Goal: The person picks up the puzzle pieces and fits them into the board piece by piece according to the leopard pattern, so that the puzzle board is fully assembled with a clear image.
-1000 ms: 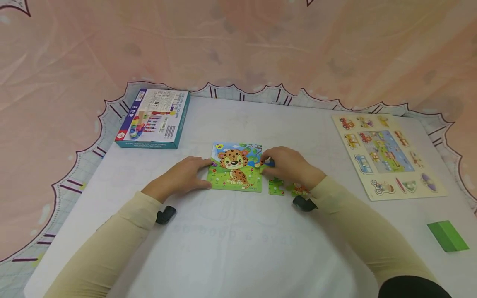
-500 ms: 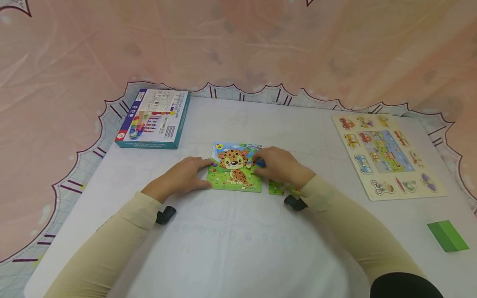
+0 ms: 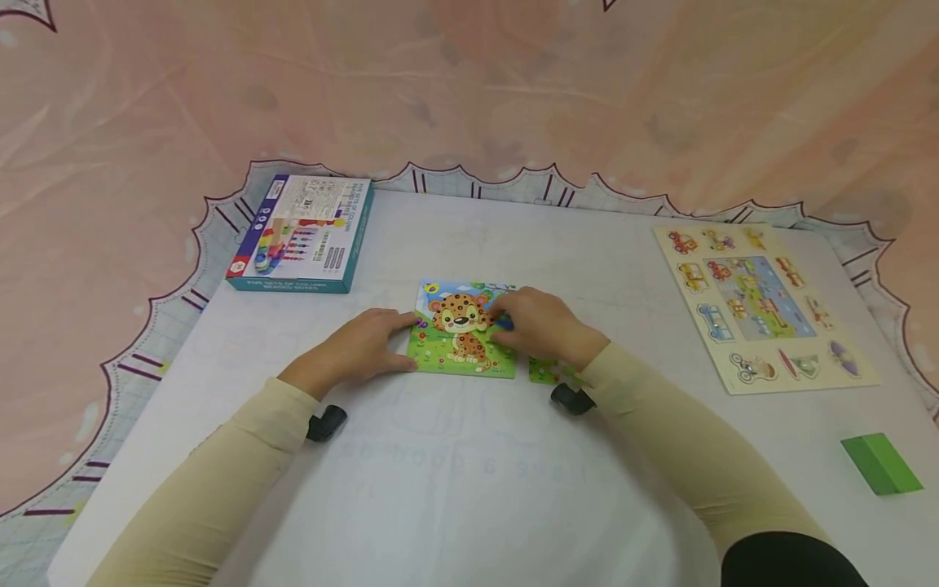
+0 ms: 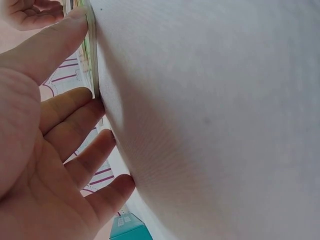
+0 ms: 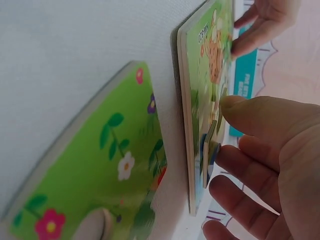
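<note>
A square jigsaw puzzle (image 3: 440,356) with a cartoon leopard on a green meadow lies mid-table in the head view. My left hand (image 3: 359,349) rests at its left edge, fingers spread; the left wrist view has the thumb (image 4: 60,40) against the board's side. Over the puzzle's right part, my right hand (image 3: 546,326) pinches a small puzzle piece (image 5: 210,150) between thumb and fingers. That piece stands tilted over the board in the right wrist view. A loose green puzzle piece (image 5: 127,135) with flowers lies beside the board, partly under the right wrist in the head view.
A teal-sided box (image 3: 308,236) lies at the back left of the white table (image 3: 440,489). On the right is a cream picture board (image 3: 766,310) with vehicle and toy shapes. A green block (image 3: 880,465) sits near the right edge.
My right hand has moved left with the puzzle piece, from just beside the board to over its right part. My left hand has stayed in place.
</note>
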Demonstrator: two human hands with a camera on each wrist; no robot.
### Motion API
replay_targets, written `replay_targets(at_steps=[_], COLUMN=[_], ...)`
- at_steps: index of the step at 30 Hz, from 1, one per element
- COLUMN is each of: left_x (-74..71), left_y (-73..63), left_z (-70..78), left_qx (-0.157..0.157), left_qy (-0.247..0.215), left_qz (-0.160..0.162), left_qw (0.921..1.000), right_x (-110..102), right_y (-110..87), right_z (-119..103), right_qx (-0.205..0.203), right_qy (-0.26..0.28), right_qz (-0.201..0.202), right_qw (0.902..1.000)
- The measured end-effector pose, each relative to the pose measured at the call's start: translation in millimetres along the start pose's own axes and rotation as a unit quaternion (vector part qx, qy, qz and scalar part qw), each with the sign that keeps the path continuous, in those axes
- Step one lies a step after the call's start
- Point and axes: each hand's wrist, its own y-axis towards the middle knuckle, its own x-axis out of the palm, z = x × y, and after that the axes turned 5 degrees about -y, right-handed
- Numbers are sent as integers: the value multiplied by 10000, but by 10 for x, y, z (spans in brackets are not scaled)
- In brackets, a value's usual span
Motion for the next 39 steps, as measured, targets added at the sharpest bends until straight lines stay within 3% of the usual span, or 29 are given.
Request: replay_targets(at_steps=[39], left_x=[6], left_y=[14], left_z=[-18], left_qx=[105], left_qy=[63], left_qz=[13], left_qw=[9999], right_x=[39], right_y=[65], right_z=[-34], right_qx=[28], right_qy=[27], right_qz=[28], right_qw=[10000])
